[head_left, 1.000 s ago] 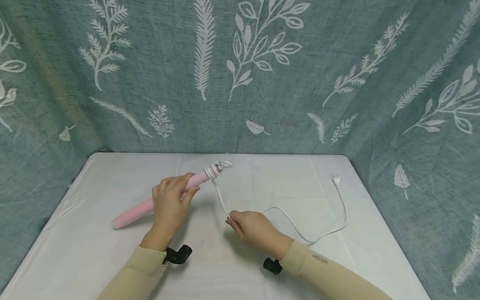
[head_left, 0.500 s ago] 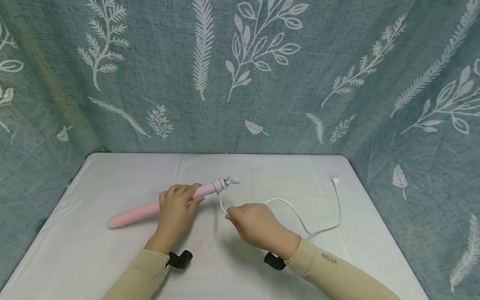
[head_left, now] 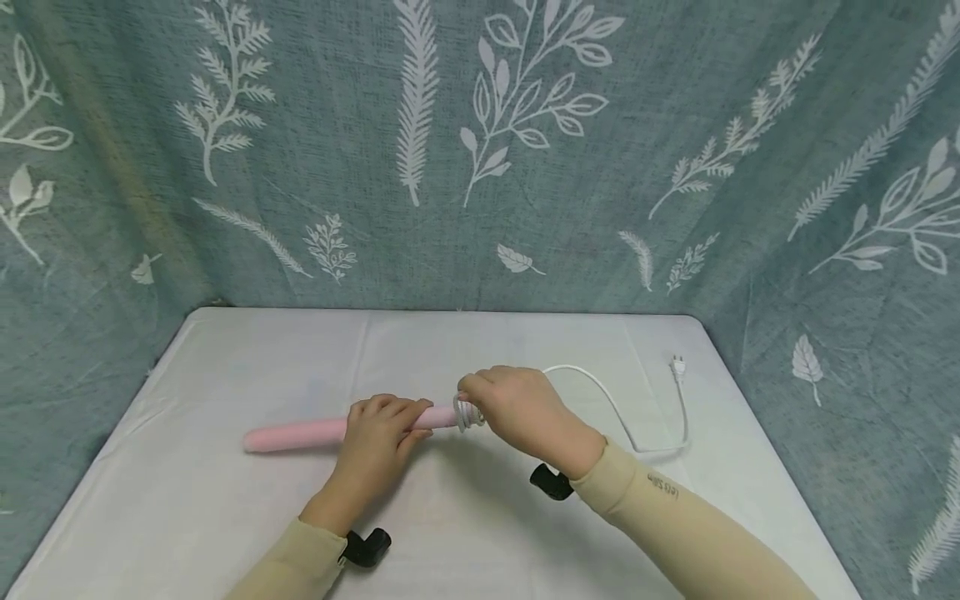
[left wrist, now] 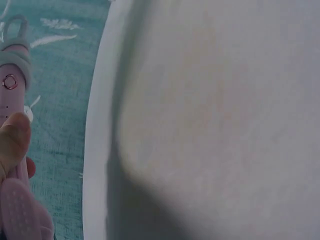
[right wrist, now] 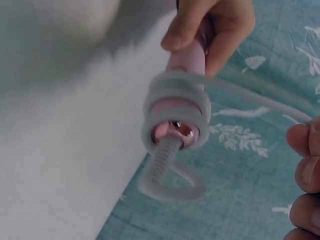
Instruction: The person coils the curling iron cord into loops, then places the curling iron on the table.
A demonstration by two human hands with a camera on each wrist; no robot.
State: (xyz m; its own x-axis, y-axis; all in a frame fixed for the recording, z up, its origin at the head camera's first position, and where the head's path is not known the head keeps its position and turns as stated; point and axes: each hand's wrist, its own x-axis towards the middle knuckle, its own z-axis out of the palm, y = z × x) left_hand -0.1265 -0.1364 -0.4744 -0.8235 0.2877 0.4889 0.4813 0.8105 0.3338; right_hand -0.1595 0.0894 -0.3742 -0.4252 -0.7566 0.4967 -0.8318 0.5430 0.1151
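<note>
A long pink curling iron (head_left: 296, 435) lies slantwise above the white table, its rounded end to the left. My left hand (head_left: 375, 446) grips it around the middle. White cord (right wrist: 175, 82) is wound in several turns round the handle's end, and a loop of it hangs by the ribbed cord base. Beside that end, my right hand (head_left: 528, 417) pinches the cord, which runs taut from the turns to the fingertips (right wrist: 299, 140) in the right wrist view. In the left wrist view a round button (left wrist: 10, 81) shows above my left thumb.
The rest of the cord curves across the right side of the white table (head_left: 480, 533) to a two-prong plug (head_left: 678, 367). A green leaf-patterned curtain (head_left: 337, 150) hangs behind the table and at both sides.
My right hand has moved up with the cord, from below the handle's end to beside it. The left hand has shifted right and turned the iron closer to level.
</note>
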